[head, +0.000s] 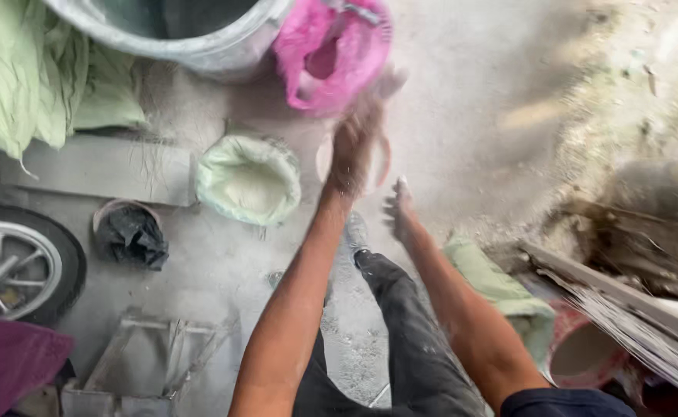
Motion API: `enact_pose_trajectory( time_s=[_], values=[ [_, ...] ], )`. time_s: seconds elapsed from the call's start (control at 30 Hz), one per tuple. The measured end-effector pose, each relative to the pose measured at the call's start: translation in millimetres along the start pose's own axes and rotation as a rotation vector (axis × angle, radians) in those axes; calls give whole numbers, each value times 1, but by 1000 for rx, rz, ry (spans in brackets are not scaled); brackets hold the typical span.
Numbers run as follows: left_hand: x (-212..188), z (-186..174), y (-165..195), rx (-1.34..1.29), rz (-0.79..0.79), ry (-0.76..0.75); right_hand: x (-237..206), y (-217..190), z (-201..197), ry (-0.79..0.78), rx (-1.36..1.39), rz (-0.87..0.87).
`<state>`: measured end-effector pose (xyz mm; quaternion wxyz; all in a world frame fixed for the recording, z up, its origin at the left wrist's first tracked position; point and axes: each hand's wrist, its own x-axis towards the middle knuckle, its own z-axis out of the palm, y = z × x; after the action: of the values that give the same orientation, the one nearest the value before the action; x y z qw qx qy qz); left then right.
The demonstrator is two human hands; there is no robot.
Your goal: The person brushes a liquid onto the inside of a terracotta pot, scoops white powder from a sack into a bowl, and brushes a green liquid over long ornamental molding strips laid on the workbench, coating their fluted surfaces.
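The left hand [354, 147] is stretched forward over the dusty floor [462, 100], covered in pale powder and blurred; its fingers seem loosely spread just below a pink plastic bag [331, 50], but I cannot tell if the grip is open or closed on something. The right hand [398, 210] is lower and nearer to the body, fingers apart and pointing up, holding nothing; it is near the left wrist but not touching it. The pink bag lies against a large grey tub [192, 38] at the top edge. Left of the hands stands an open pale-green sack [248, 179] with whitish powder inside; further left there is a small basin with a black bag [129, 233] and a motorcycle wheel [22, 262]. A shoe [356, 232] and a dark trouser leg [408, 340] show between the arms. A red bucket [586, 351] stands at the right, beside wooden planks [632, 293] and a heap of sand [640, 100].
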<state>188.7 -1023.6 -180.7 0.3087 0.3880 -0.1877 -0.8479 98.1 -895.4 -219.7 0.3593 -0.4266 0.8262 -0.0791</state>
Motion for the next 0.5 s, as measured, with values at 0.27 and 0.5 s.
enact_pose_trajectory(
  time_s=[0.27, 0.5],
  values=[
    [-223, 25, -72, -247, -313, 248, -193, -90, -94, 129, 420, -856],
    [-261, 76, 127, -270, -113, -509, -314, 209, -157, 125, 14, 474]
  ],
)
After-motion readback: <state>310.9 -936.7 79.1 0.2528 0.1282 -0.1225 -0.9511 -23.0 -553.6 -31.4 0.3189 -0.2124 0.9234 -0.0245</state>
